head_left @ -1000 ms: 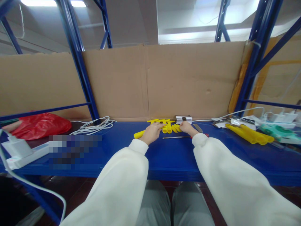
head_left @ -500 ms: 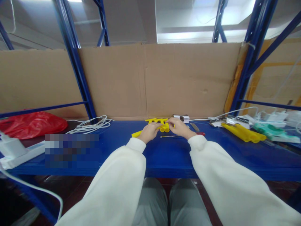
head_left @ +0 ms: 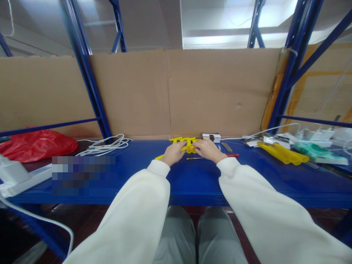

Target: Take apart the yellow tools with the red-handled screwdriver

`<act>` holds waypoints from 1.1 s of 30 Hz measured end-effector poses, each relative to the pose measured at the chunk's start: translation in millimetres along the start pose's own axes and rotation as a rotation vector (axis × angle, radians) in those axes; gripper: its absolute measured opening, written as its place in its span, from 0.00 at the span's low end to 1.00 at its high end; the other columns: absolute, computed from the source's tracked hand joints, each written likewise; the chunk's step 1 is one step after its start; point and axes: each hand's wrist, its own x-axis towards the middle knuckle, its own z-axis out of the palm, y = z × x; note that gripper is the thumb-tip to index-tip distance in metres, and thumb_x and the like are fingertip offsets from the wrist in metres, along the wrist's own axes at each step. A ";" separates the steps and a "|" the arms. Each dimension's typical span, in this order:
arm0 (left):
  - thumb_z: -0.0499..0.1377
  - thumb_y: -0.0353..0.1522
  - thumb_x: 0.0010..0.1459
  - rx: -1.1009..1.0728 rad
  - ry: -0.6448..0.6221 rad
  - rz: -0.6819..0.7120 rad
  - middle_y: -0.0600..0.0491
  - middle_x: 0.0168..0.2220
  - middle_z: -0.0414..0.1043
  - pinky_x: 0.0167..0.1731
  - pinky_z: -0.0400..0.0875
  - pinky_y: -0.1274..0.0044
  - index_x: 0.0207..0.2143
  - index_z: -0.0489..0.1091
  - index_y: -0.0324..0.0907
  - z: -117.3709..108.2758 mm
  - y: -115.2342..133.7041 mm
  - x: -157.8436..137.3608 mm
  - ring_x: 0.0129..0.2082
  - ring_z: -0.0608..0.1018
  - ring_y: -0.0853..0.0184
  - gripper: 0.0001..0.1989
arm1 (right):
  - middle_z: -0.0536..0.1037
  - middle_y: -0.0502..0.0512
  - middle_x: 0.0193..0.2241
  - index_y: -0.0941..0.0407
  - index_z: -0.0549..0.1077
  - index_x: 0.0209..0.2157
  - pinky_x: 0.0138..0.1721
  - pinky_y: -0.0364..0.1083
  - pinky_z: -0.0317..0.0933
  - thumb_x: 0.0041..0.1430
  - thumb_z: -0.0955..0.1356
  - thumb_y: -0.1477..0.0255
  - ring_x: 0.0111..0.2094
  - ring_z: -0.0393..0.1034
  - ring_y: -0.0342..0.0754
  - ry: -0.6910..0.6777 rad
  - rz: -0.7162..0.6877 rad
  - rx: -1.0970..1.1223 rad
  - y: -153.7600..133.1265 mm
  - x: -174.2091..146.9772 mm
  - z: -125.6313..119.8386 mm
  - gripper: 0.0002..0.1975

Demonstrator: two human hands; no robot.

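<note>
Near the back of the blue shelf, my left hand (head_left: 173, 154) is closed on a yellow plastic part (head_left: 189, 149) with rounded, tube-like ends. My right hand (head_left: 209, 150) pinches the same part from its right side. Fingers hide much of it, so its full shape does not show. Just behind the hands is more yellow plastic with flat crosspieces (head_left: 176, 139); whether it joins the held part I cannot tell. A yellow end (head_left: 159, 157) sticks out left of my left hand. Under my right wrist lies a screwdriver with a red handle (head_left: 233, 155).
White boxes with black clips (head_left: 211, 137) and a small grey bar (head_left: 227, 147) lie behind my right hand. Yellow tubes (head_left: 283, 153) and a green-white item (head_left: 319, 153) sit right. Coiled white cable (head_left: 110, 145), a red bag (head_left: 41, 145) and a power strip (head_left: 27, 183) are left.
My right hand has moved slightly left, its fingers closing in on the yellow part. My left hand stays almost where it was. The view has shifted a little.
</note>
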 end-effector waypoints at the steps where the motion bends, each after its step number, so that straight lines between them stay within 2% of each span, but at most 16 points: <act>1: 0.60 0.30 0.61 0.012 -0.003 -0.015 0.46 0.56 0.76 0.53 0.73 0.69 0.59 0.70 0.44 -1.4 1.1 -0.5 0.54 0.79 0.57 0.22 | 0.83 0.65 0.42 0.59 0.80 0.44 0.48 0.49 0.59 0.64 0.64 0.76 0.43 0.77 0.54 0.004 0.021 -0.001 0.7 -0.2 -0.6 0.13; 5: 0.61 0.32 0.61 0.032 -0.015 -0.054 0.47 0.55 0.77 0.52 0.74 0.70 0.58 0.71 0.45 -7.5 4.7 -2.3 0.52 0.80 0.56 0.22 | 0.84 0.64 0.43 0.58 0.79 0.48 0.48 0.49 0.60 0.64 0.63 0.77 0.44 0.78 0.54 0.026 0.142 -0.013 5.3 -2.0 -3.8 0.16; 12: 0.60 0.34 0.62 0.003 -0.043 -0.079 0.50 0.57 0.76 0.57 0.69 0.73 0.59 0.72 0.46 -10.9 6.2 -3.3 0.56 0.77 0.58 0.22 | 0.84 0.62 0.41 0.55 0.78 0.52 0.47 0.50 0.62 0.65 0.61 0.76 0.43 0.79 0.55 0.131 0.528 -0.039 21.6 -9.9 -6.7 0.19; 16: 0.60 0.35 0.62 -0.027 -0.034 -0.070 0.49 0.57 0.76 0.57 0.70 0.72 0.59 0.72 0.44 -11.3 6.9 -3.7 0.56 0.77 0.57 0.23 | 0.84 0.61 0.39 0.54 0.78 0.52 0.44 0.49 0.64 0.64 0.61 0.75 0.42 0.78 0.55 0.189 0.662 -0.004 31.1 -14.1 -4.6 0.20; 22: 0.61 0.35 0.62 -0.061 -0.021 -0.043 0.46 0.57 0.75 0.56 0.71 0.70 0.59 0.72 0.40 -11.4 6.6 -3.2 0.55 0.78 0.55 0.23 | 0.84 0.60 0.41 0.53 0.77 0.54 0.44 0.48 0.65 0.65 0.62 0.73 0.44 0.78 0.55 0.234 0.796 0.070 39.6 -17.4 -5.1 0.20; 26: 0.61 0.34 0.61 -0.095 0.019 -0.031 0.46 0.56 0.76 0.55 0.71 0.70 0.57 0.73 0.40 -7.7 3.5 -1.5 0.54 0.78 0.56 0.22 | 0.84 0.60 0.41 0.53 0.77 0.54 0.44 0.48 0.66 0.65 0.62 0.72 0.43 0.78 0.55 0.264 0.838 0.100 42.3 -18.1 -6.0 0.20; 30: 0.62 0.34 0.60 -0.136 0.094 -0.054 0.47 0.53 0.78 0.52 0.73 0.71 0.56 0.74 0.42 -6.5 2.5 -0.9 0.49 0.81 0.59 0.21 | 0.84 0.61 0.42 0.54 0.77 0.54 0.45 0.49 0.66 0.65 0.62 0.71 0.44 0.78 0.56 0.292 0.841 0.131 43.7 -17.6 -3.8 0.20; 33: 0.61 0.34 0.61 -0.165 0.203 -0.092 0.48 0.50 0.80 0.48 0.74 0.75 0.55 0.75 0.42 -8.3 2.8 -0.7 0.44 0.82 0.62 0.19 | 0.83 0.62 0.43 0.55 0.77 0.54 0.46 0.49 0.66 0.66 0.61 0.71 0.45 0.78 0.56 0.325 0.843 0.158 45.3 -17.3 -1.1 0.20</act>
